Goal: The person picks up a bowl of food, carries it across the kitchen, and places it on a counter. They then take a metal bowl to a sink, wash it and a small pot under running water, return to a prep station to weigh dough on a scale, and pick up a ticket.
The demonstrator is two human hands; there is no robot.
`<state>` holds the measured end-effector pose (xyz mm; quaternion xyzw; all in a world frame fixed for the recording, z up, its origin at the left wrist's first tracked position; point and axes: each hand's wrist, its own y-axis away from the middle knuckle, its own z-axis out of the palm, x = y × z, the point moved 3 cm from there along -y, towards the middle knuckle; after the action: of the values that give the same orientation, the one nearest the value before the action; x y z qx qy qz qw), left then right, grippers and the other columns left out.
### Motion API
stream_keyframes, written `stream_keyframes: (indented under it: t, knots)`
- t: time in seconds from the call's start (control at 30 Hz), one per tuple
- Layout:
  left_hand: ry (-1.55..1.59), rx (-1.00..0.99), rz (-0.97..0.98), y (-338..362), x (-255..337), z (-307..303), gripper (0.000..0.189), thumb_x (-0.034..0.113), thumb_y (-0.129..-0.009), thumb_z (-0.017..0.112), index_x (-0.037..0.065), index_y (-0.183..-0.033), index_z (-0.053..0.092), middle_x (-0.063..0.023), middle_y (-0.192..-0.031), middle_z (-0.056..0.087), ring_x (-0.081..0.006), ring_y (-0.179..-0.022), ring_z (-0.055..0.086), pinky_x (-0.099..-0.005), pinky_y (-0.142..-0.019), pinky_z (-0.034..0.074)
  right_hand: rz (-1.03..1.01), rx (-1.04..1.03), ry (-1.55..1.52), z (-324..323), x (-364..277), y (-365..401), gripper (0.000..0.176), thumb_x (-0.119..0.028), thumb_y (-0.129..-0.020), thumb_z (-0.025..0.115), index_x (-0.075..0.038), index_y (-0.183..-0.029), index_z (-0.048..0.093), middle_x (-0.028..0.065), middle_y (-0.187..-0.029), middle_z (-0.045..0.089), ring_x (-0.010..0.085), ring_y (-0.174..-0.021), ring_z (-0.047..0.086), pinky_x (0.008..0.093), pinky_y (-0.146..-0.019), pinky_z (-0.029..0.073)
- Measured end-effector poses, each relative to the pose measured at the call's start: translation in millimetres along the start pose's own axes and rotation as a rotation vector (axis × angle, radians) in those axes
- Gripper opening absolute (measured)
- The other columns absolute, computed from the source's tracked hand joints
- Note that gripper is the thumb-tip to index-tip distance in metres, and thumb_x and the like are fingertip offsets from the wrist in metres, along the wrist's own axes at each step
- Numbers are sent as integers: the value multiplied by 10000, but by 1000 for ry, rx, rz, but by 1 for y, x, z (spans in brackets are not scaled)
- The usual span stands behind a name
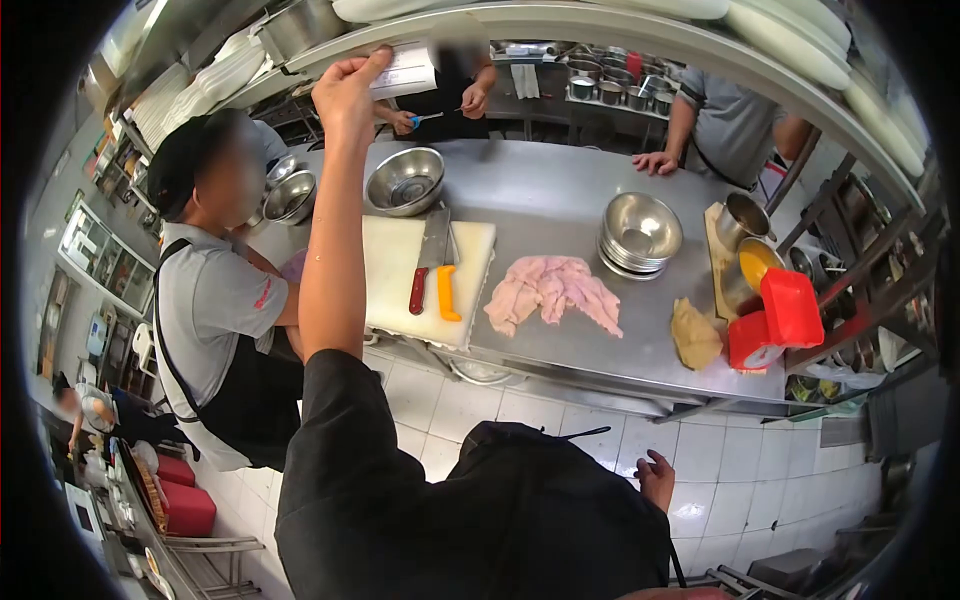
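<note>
My left hand [345, 88] is raised at the top, pinching a white paper slip [408, 72] with printing at the shelf edge. My right hand [656, 480] hangs low at my side with its fingers apart, holding nothing. On the steel counter [560, 190] before me lies a spread piece of pale pink raw meat [552, 292]. Left of it, a white cutting board [390, 265] bears a red-handled cleaver [426, 262] and a yellow-handled knife [447, 292].
Steel bowls [405, 180] stand behind the board, with a bowl stack [641, 230] right of the meat. A red scale [770, 325] sits at the right end. A person in a black cap [225, 290] is close on my left; two people stand across the counter.
</note>
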<state>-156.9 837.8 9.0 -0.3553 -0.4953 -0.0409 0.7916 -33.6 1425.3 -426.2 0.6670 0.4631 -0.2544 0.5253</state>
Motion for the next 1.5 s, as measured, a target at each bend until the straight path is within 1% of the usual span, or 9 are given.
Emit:
stream_keyframes:
  t: [0.3, 0.47, 0.57, 0.73, 0.9, 1.07, 1.23, 1.37, 1.5]
  knots:
    - [101, -49, -38, 10, 3, 3, 195, 115, -762, 760, 24, -849, 610, -46, -817, 601, -150, -681, 550, -261, -594, 455, -78, -52, 42, -11, 12, -12, 403, -93, -828, 643, 30, -1202, 561, 140, -817, 671, 165, -709, 610, 293, -670, 474]
    - [160, -62, -88, 41, 37, -14, 194, 65, -841, 650, 2, -1021, 618, -71, -929, 638, -148, -823, 593, -284, -730, 473, -119, -65, 28, -29, 38, -39, 386, -95, -808, 661, 36, -1163, 585, 147, -769, 677, 178, -650, 632, 300, -612, 485]
    - [186, -14, 111, 41, 82, -29, 227, 86, -863, 640, -23, -1062, 642, -72, -968, 644, -148, -887, 587, -266, -805, 453, -96, -69, 51, -39, 43, -44, 382, -95, -804, 664, 43, -1152, 588, 156, -752, 679, 183, -621, 640, 299, -578, 486]
    - [155, 143, 394, -52, 153, -65, 337, 105, -840, 681, -102, -1096, 607, -142, -1059, 651, -190, -963, 610, -294, -882, 460, -123, -72, 83, -44, 54, -60, 372, -99, -799, 671, 47, -1133, 596, 174, -748, 677, 194, -603, 647, 302, -555, 491]
    - [27, 244, 441, -147, 184, -87, 321, 79, -787, 713, -42, -1078, 652, -104, -990, 668, -123, -725, 581, -244, -633, 451, -163, 8, 94, -23, 44, -76, 372, -92, -787, 662, 40, -1130, 605, 177, -754, 676, 198, -605, 648, 312, -574, 498]
    - [-83, 219, 422, -264, 138, -109, 201, 33, -747, 720, 31, -948, 730, -54, -863, 692, -101, -663, 555, -232, -551, 413, -129, 63, 60, 39, 10, -68, 376, -81, -781, 655, 49, -1130, 600, 170, -742, 668, 197, -594, 637, 308, -565, 494]
    - [-198, 223, 273, -321, 95, -114, 202, 73, -744, 746, 20, -938, 723, -68, -914, 689, -149, -836, 602, -276, -717, 475, -54, 74, -59, 112, -3, -49, 378, -75, -783, 662, 61, -1129, 595, 169, -738, 661, 195, -589, 634, 296, -555, 487]
    - [-314, 188, 224, -358, 68, -117, 239, 122, -738, 772, 0, -932, 705, -77, -905, 677, -191, -842, 615, -340, -756, 486, 12, 109, -65, 143, 2, -37, 381, -73, -785, 667, 54, -1137, 595, 189, -766, 671, 201, -597, 644, 305, -565, 496]
    - [-468, 99, 105, -403, 36, -132, 195, 122, -741, 767, 9, -885, 701, -66, -850, 653, -168, -733, 572, -331, -627, 460, 17, 161, 4, 146, 8, -36, 378, -85, -778, 674, 47, -1126, 607, 201, -785, 682, 207, -611, 661, 316, -591, 518]
